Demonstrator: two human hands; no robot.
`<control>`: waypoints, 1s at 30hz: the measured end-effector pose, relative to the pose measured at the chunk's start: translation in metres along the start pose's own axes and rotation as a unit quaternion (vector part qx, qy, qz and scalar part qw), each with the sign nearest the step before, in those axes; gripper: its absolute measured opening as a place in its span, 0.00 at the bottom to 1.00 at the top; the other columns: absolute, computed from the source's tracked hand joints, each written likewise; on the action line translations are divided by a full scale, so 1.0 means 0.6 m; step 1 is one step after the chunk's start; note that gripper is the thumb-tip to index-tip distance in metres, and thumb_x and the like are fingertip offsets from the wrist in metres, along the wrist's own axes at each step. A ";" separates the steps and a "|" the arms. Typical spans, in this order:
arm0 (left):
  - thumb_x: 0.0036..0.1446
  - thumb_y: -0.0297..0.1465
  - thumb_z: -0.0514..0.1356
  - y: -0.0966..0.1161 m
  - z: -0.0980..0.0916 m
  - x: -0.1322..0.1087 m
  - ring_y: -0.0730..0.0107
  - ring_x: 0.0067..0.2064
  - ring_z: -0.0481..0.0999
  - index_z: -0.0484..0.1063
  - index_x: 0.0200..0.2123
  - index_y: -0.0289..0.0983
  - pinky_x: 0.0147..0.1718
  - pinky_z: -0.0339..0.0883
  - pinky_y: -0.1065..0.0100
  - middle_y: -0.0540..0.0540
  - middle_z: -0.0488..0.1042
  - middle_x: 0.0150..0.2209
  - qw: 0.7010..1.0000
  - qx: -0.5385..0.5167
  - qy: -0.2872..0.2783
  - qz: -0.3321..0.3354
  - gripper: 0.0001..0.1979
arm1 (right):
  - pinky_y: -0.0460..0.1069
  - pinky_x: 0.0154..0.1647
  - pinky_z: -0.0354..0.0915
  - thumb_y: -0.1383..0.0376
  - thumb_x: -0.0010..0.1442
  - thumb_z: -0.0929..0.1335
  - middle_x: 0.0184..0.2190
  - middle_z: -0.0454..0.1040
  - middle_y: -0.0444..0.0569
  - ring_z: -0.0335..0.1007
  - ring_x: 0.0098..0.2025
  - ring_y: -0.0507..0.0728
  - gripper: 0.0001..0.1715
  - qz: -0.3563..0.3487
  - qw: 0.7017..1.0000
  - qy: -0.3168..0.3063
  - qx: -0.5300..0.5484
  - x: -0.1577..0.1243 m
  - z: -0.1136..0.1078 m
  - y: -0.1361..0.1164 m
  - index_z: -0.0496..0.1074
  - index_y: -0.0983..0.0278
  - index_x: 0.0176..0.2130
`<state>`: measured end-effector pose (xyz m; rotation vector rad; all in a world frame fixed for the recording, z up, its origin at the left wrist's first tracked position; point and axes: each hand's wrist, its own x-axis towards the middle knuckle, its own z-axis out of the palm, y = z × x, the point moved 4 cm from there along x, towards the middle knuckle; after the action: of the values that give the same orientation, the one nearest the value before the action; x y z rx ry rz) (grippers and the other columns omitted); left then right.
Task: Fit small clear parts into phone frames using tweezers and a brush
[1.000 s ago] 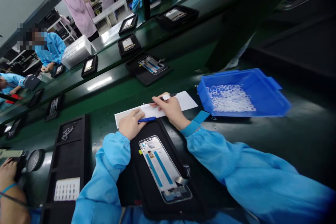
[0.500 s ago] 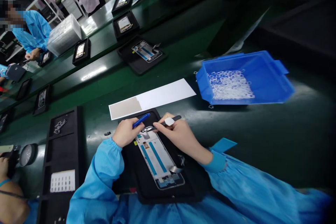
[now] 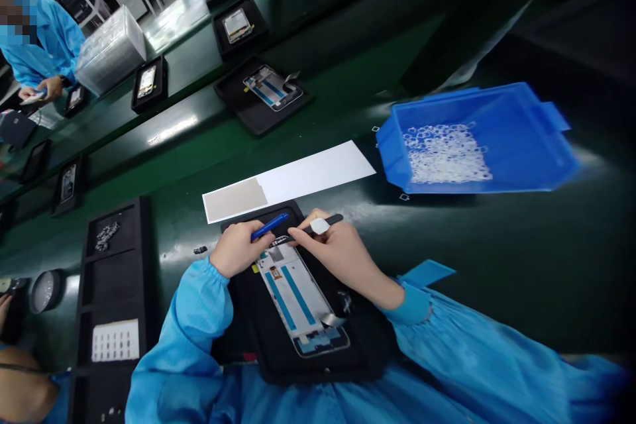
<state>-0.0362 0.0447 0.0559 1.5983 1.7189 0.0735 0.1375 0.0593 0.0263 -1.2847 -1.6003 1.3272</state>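
Observation:
A phone frame (image 3: 294, 288), silver with two blue strips and a bent flex piece near its lower end, lies in a black foam tray (image 3: 271, 354). At its upper left corner, my left hand (image 3: 235, 249) is closed round a blue pen-shaped tool (image 3: 272, 226) that points up and to the right. Black tweezers (image 3: 336, 218), bearing a white tab, are pinched in my right hand (image 3: 338, 249). Their tips reach toward the top end of the frame, close to my left fingertips. Whether they grip anything small there, I cannot make out.
To the right sits a blue bin (image 3: 527, 146) with many small white rings. A white sheet (image 3: 313, 172) lies beyond the tray. On the left are a compartmented black tray (image 3: 106, 278) and a round dish (image 3: 46, 291). Another person (image 3: 44, 40) works across the line.
My view has shifted slightly, so the background sits lower left or higher in the picture. Both hands keep their grips at the top of the phone frame, with only slight movement.

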 end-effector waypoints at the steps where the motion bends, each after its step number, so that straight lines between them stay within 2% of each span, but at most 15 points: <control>1: 0.60 0.37 0.56 -0.001 0.000 0.000 0.69 0.25 0.74 0.72 0.31 0.38 0.27 0.63 0.72 0.53 0.69 0.21 1.000 -0.001 0.000 0.001 0.10 | 0.49 0.25 0.65 0.56 0.58 0.68 0.26 0.76 0.47 0.77 0.28 0.58 0.14 0.002 1.000 -0.001 -0.002 0.000 0.000 0.000 0.70 0.61 0.26; 9: 0.59 0.38 0.56 -0.003 0.001 0.002 0.69 0.26 0.74 0.72 0.30 0.38 0.26 0.63 0.72 0.53 0.69 0.22 1.000 -0.003 0.003 0.007 0.11 | 0.49 0.25 0.63 0.56 0.58 0.68 0.22 0.75 0.46 0.73 0.24 0.57 0.14 0.001 1.000 -0.001 -0.024 0.000 -0.002 -0.001 0.70 0.61 0.26; 16: 0.59 0.37 0.57 0.002 -0.001 0.001 0.70 0.26 0.72 0.73 0.31 0.39 0.26 0.60 0.72 0.54 0.67 0.21 1.000 0.003 0.003 0.003 0.10 | 0.50 0.23 0.63 0.55 0.59 0.68 0.20 0.74 0.46 0.75 0.25 0.59 0.15 -0.005 1.000 -0.001 -0.021 -0.001 -0.002 -0.001 0.70 0.60 0.25; 23: 0.57 0.37 0.58 0.004 -0.002 0.001 0.73 0.23 0.65 0.75 0.33 0.39 0.25 0.55 0.71 0.55 0.66 0.21 1.000 0.021 0.003 -0.003 0.09 | 0.50 0.24 0.63 0.54 0.58 0.68 0.23 0.75 0.47 0.76 0.27 0.59 0.15 0.002 1.000 0.000 -0.003 -0.001 -0.002 -0.001 0.69 0.60 0.26; 30: 0.58 0.36 0.60 0.011 0.000 0.000 0.70 0.27 0.70 0.75 0.35 0.40 0.27 0.56 0.71 0.53 0.71 0.25 0.998 0.070 0.005 -0.011 0.07 | 0.49 0.19 0.58 0.55 0.59 0.67 0.17 0.71 0.44 0.70 0.20 0.56 0.15 -0.014 0.999 0.002 -0.034 -0.003 -0.003 -0.006 0.69 0.60 0.25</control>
<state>-0.0311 0.0461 0.0595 1.6817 1.7821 -0.0499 0.1388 0.0581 0.0305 -1.3006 -1.6673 1.2612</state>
